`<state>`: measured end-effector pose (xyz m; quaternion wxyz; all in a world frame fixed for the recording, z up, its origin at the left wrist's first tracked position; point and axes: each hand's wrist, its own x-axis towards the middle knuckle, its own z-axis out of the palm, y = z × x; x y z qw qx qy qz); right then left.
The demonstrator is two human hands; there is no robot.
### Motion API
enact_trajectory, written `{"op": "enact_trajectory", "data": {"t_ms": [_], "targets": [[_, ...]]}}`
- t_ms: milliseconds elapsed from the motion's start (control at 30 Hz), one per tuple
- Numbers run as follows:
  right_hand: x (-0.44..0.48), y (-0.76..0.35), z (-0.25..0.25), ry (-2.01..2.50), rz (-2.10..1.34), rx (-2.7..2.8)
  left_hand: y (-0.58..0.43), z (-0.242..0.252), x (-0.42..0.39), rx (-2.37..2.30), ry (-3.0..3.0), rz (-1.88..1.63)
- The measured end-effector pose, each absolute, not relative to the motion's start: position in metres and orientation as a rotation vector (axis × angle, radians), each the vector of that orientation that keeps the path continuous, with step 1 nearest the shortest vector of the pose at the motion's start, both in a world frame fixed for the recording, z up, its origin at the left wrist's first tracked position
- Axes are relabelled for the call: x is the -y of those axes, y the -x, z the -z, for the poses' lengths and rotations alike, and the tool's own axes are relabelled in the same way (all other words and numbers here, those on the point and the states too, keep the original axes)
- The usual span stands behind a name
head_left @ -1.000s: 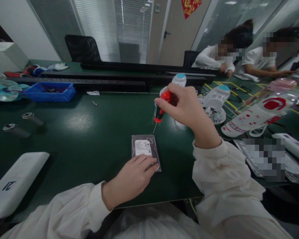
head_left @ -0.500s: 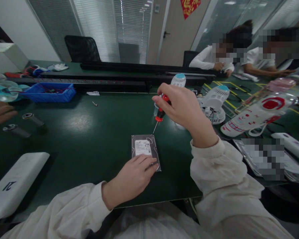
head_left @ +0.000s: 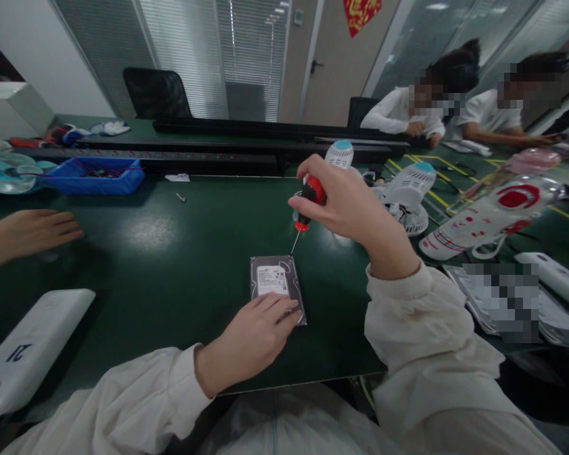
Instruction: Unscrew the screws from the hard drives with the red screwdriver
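Drive (head_left: 272, 278) laid flat on table (head_left: 194, 278), steadied under left hand (head_left: 253, 335), fingers unclenched. Screwdriver (head_left: 305, 215) grasped in right hand (head_left: 348, 202), tip at drive's far right corner. Screwdriving judged underway; steady downward pressure called for.

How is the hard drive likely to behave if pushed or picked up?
Probably stiff: the hard drive looks like a metal-cased block. Unlikely to roll or tip, since it lies flat, label up. It might slide on the smooth, shiny table if the left hand weren't resting on it.
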<state>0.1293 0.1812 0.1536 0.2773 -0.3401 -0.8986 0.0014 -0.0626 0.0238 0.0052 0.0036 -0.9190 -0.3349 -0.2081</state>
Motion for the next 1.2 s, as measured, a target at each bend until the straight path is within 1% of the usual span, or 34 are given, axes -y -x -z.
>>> {"op": "enact_trajectory", "data": {"t_ms": [133, 200, 333, 400, 600, 800, 867, 1000, 1067, 1200], "targets": [[-0.1821, -0.1333, -0.1562, 0.716, -0.195, 2.485, 0.0633, -0.0052, -0.0236, 1.054, 2.888, 0.649], [-0.1832, -0.1327, -0.1561, 0.705, -0.233, 2.509, 0.0634, -0.0052, -0.0238, 1.052, 2.891, 0.642], [-0.1844, -0.1277, -0.1535, 0.884, -0.023, 2.46, 0.0631, -0.0057, -0.0244, 1.042, 2.899, 0.645], [-0.1852, -0.1272, -0.1523, 0.902, 0.018, 2.441, 0.0629, -0.0058, -0.0245, 1.04, 2.896, 0.653], [-0.1906, -0.1323, -0.15, 0.656, -0.217, 2.454, 0.0634, -0.0057, -0.0239, 1.037, 2.888, 0.642], [-0.1891, -0.1307, -0.1492, 0.901, 0.031, 2.399, 0.0635, -0.0052, -0.0244, 1.042, 2.888, 0.651], [-0.1887, -0.1314, -0.1489, 0.842, -0.019, 2.408, 0.0633, -0.0042, -0.0244, 1.042, 2.89, 0.654], [-0.19, -0.132, -0.1495, 0.654, -0.252, 2.431, 0.0631, -0.0037, -0.0242, 1.045, 2.877, 0.669], [-0.1896, -0.1307, -0.1505, 0.713, -0.213, 2.415, 0.0632, -0.0046, -0.0241, 1.043, 2.879, 0.665], [-0.1862, -0.1286, -0.1508, 0.906, 0.014, 2.386, 0.0634, -0.0066, -0.0238, 1.036, 2.892, 0.642]]}}
